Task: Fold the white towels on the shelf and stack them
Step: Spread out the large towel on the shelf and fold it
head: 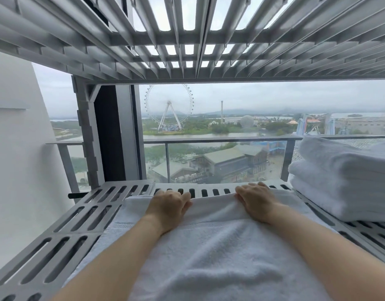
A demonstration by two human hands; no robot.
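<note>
A white towel lies spread over the middle of the grey slotted shelf, reaching from the near edge to the back. My left hand grips the towel's far edge on the left, fingers curled over it. My right hand grips the same far edge on the right. Both forearms lie stretched over the towel. A stack of folded white towels sits on the shelf at the right, apart from my hands.
Another slotted shelf hangs close overhead. A grey upright post stands at the back left, with a white wall beside it. Behind the shelf is a window with a balcony railing. Bare shelf slats show at the left.
</note>
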